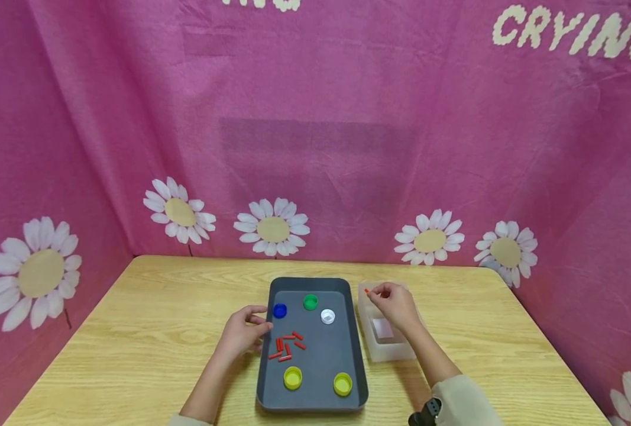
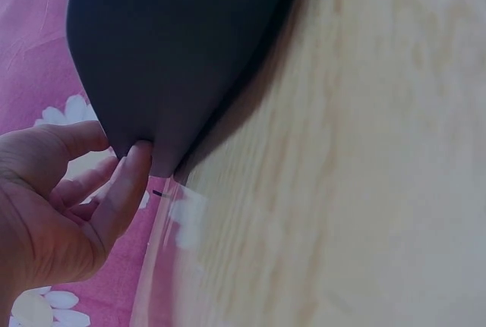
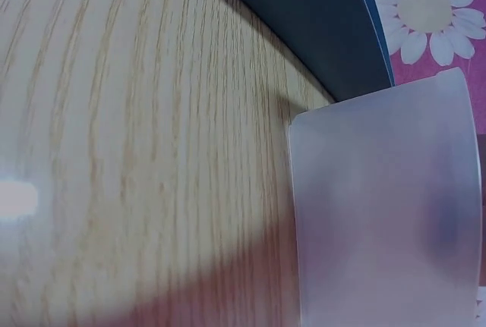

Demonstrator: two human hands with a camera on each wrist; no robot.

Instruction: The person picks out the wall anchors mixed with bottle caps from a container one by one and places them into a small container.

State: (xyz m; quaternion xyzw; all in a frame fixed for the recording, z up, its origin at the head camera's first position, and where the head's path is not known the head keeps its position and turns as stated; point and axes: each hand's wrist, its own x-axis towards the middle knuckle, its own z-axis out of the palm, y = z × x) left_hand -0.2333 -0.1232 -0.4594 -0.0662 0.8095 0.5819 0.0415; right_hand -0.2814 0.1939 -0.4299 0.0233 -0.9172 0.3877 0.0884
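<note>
My left hand (image 1: 242,333) grips the left wall of a dark grey tray (image 1: 320,402), thumb at the rim and fingers outside, as the left wrist view also shows. Over the translucent white box (image 1: 392,354), my right hand (image 1: 395,303) pinches a small red piece (image 1: 366,291) between thumb and fingertips. In the tray lie several short red sticks (image 1: 287,349), grouped toward its left side. The right wrist view shows the box wall (image 3: 380,205) close beside the tray, but not the hand.
Round caps sit in the tray: blue (image 1: 280,310), green (image 1: 310,302), white (image 1: 327,316) and two yellow, one left (image 1: 293,377), one right (image 1: 342,384). A pale rectangle (image 1: 383,328) shows in the box. A pink curtain (image 1: 315,160) hangs behind the wooden table (image 1: 161,331).
</note>
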